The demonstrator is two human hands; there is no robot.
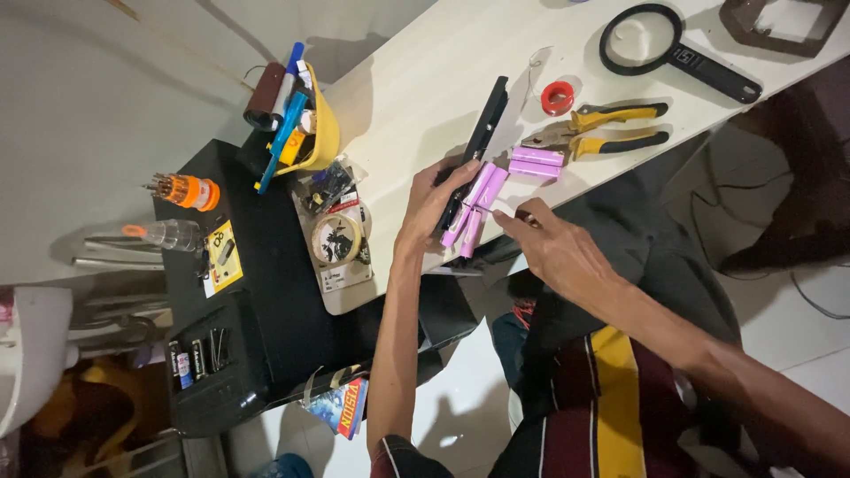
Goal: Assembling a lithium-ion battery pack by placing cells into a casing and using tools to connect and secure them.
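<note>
- Head view, closest to the camera: a lap in dark cloth with a maroon and yellow striped garment, both bare forearms reaching up from it to the bench.
- Left hand is curled around the near end of a bunch of pink cylindrical cells, fingers wrapped over them and over a long thin black bar that runs up and away across the bench top.
- Right hand sits just right of those cells, fingers pinched together at the bundle's lower end. Looks like it's nipping something small there, can't make out what.
- The pink cells are smooth, glossy-wrapped tubes, lying side by side at the near edge of the bench, tilted.
- Two more pink cells lie flat just beyond the hands, touching each other.
- Right next to those: pliers with yellow and black grips, jaws pointing at the loose cells. A small red tape roll sits just above.
- Farther back, a black-rimmed round magnifying glass.
- Bench surface is pale, matte, off-white.
- Left of it, a lower black stand carries a yellow cup of pens, an orange screwdriver bit set, and clear plastic packets of small parts.
- Floor is pale tile, with some cables trailing on the right.
</note>
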